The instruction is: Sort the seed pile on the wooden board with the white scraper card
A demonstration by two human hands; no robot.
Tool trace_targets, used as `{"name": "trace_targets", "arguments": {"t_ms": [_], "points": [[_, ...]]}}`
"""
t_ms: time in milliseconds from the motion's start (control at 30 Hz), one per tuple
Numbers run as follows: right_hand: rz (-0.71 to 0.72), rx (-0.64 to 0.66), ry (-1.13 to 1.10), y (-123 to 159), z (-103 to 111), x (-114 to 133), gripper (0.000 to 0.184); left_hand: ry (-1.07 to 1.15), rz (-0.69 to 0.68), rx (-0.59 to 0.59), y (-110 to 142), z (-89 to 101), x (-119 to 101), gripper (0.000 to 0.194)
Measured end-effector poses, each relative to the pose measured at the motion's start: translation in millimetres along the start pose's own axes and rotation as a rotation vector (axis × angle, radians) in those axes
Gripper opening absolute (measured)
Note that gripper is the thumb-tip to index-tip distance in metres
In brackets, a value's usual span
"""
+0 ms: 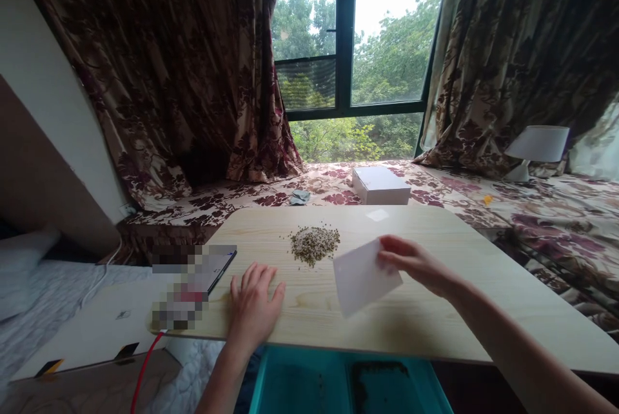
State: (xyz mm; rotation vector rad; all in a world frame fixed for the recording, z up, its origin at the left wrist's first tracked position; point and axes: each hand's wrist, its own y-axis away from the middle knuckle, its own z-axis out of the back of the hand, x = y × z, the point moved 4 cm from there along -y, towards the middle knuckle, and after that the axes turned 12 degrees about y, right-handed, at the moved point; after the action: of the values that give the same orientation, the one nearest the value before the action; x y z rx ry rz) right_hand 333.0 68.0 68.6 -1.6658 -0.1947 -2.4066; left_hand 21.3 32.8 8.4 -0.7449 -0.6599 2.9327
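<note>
My left hand (254, 303) lies flat and open on the light wooden table (435, 330), fingers spread, near the front edge. My right hand (413, 262) pinches a white card (362, 277) by its right edge and holds it tilted just above the table. A small heap of greenish-brown seeds (314, 244) sits on the table just left of and behind the card, a short way from both hands.
A dark tablet (213, 266) lies at the table's left end. A teal bin (338, 385) sits under the front edge. Beyond the table, a white box (380, 184) and a white lamp (534, 148) rest on a floral-covered ledge below the window.
</note>
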Motion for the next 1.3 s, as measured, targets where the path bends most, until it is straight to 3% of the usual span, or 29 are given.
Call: {"name": "trace_targets", "arguments": {"t_ms": [100, 233, 567, 867, 1300], "points": [[0.008, -0.355, -0.061, -15, 16, -18, 0.037, -0.014, -0.010, -0.017, 0, -0.7, 0, 0.030], [-0.027, -0.540, -0.071, -29, 16, -38, 0.033, -0.019, -0.009, -0.024, 0, -1.6, 1, 0.030], [-0.019, -0.571, -0.055, -34, 5, -41, 0.030, -0.007, -0.009, -0.015, 0, -0.8, 0, 0.031], [-0.056, -0.494, -0.070, -33, -2, -43, 0.022, -0.015, -0.008, -0.014, 0, -0.7, 0, 0.032], [-0.090, -0.505, -0.094, -29, -5, -37, 0.022, -0.004, 0.000, -0.007, 0, 0.2, -1, 0.030]]}}
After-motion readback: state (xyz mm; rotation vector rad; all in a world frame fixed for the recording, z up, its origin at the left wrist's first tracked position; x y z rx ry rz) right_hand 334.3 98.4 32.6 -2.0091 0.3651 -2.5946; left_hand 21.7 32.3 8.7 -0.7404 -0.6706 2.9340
